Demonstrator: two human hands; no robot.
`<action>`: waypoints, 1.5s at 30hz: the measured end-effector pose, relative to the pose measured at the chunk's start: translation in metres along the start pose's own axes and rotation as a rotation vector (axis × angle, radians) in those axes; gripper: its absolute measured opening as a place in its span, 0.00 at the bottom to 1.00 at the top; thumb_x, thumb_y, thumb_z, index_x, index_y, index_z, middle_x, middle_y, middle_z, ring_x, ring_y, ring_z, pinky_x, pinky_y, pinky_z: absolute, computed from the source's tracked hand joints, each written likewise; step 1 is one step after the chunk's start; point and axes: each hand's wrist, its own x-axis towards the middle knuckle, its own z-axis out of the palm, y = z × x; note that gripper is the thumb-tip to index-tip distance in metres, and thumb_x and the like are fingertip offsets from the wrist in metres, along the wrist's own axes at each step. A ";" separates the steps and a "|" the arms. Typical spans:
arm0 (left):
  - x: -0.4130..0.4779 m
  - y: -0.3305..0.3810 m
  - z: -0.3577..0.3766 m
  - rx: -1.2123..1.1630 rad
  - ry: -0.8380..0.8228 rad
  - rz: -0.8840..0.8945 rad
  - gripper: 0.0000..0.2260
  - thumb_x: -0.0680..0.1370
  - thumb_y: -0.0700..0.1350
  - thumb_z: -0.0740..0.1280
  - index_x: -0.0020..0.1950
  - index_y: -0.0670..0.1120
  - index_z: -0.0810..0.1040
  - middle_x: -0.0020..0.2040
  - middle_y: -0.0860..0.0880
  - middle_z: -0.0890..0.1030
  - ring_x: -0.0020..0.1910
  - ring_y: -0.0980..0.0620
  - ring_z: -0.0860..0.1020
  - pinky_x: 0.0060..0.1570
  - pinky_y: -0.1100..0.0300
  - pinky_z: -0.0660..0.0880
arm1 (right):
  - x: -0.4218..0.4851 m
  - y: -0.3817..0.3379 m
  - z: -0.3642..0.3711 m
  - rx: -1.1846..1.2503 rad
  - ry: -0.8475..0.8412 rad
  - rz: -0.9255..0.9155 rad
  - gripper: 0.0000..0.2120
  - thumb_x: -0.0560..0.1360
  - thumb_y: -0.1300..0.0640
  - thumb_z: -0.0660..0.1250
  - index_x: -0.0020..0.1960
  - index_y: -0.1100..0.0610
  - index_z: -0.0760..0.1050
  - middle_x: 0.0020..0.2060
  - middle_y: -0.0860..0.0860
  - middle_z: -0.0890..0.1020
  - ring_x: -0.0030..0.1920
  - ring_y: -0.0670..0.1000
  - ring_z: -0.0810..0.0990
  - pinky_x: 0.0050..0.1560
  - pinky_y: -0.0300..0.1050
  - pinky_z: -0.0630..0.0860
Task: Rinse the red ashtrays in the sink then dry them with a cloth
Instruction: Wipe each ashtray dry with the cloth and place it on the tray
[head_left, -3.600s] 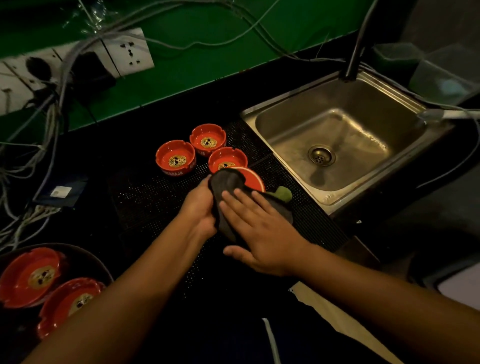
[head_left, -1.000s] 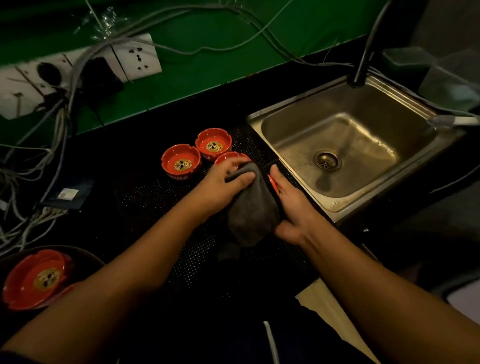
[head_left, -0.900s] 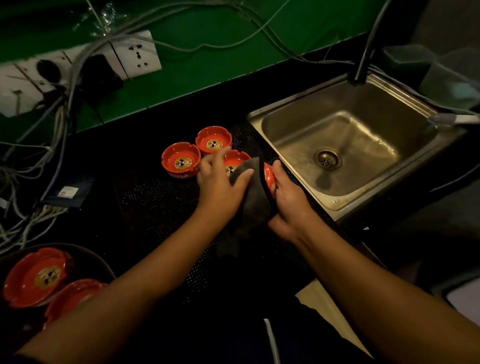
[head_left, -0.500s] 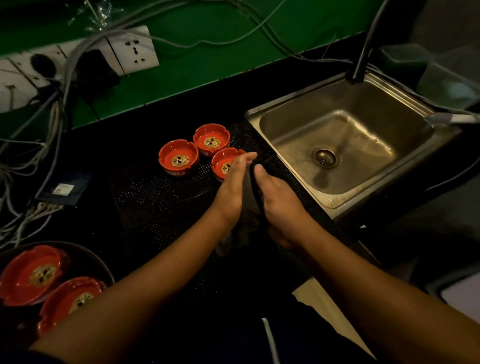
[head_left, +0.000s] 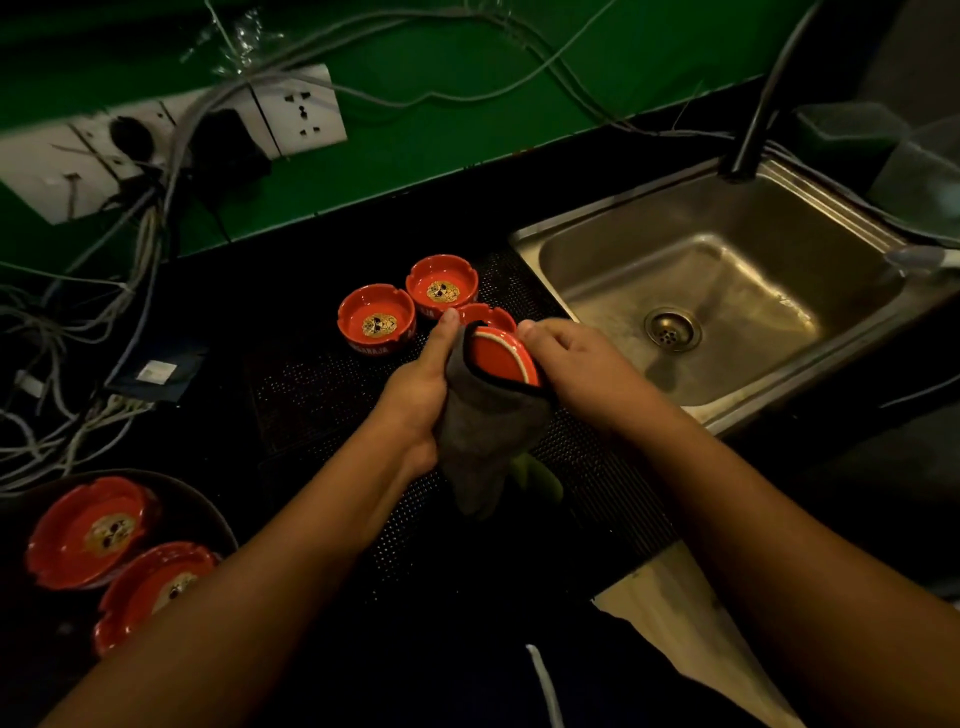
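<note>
A red ashtray (head_left: 498, 356) stands on edge, underside toward me, wrapped below in a grey cloth (head_left: 485, 441). My left hand (head_left: 423, 395) grips the cloth against its left side. On the right, my right hand (head_left: 576, 366) holds the ashtray's rim and the cloth. Both are above the black dotted mat (head_left: 322, 384). Three more red ashtrays sit on the mat behind my hands: one at the left (head_left: 376, 318), one further back (head_left: 441, 285), and one mostly hidden (head_left: 480, 313). The steel sink (head_left: 727, 291) is to the right, with no water running.
A dark bowl (head_left: 208, 514) at the lower left holds two red ashtrays (head_left: 91, 530) (head_left: 156, 587). Wall sockets (head_left: 301, 111) and loose cables (head_left: 78, 332) crowd the left. The tap stem (head_left: 753, 130) rises behind the sink. A clear container (head_left: 914, 166) stands far right.
My hands were pressed together around the cloth half a second ago. Now they have parted and the ashtray's red underside shows between them, turned up out of the cloth.
</note>
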 end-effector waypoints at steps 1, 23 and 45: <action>-0.001 0.002 0.000 0.027 0.033 0.020 0.24 0.75 0.63 0.64 0.55 0.43 0.81 0.51 0.41 0.84 0.50 0.45 0.83 0.52 0.51 0.78 | 0.004 0.001 -0.002 -0.035 0.023 -0.034 0.13 0.80 0.47 0.60 0.46 0.52 0.79 0.40 0.47 0.83 0.40 0.45 0.80 0.44 0.43 0.75; 0.015 -0.020 0.049 1.606 -0.193 0.992 0.17 0.77 0.54 0.58 0.42 0.43 0.79 0.40 0.47 0.80 0.38 0.48 0.78 0.38 0.61 0.72 | 0.045 0.042 -0.068 0.590 -0.408 0.532 0.23 0.77 0.41 0.59 0.55 0.59 0.77 0.40 0.56 0.82 0.35 0.50 0.82 0.38 0.45 0.81; 0.019 -0.043 0.093 1.712 0.119 0.423 0.28 0.80 0.58 0.51 0.78 0.47 0.53 0.79 0.50 0.54 0.78 0.53 0.50 0.73 0.54 0.37 | 0.057 0.066 -0.063 0.520 -0.376 0.312 0.13 0.81 0.52 0.58 0.48 0.57 0.79 0.42 0.56 0.84 0.42 0.51 0.82 0.41 0.43 0.76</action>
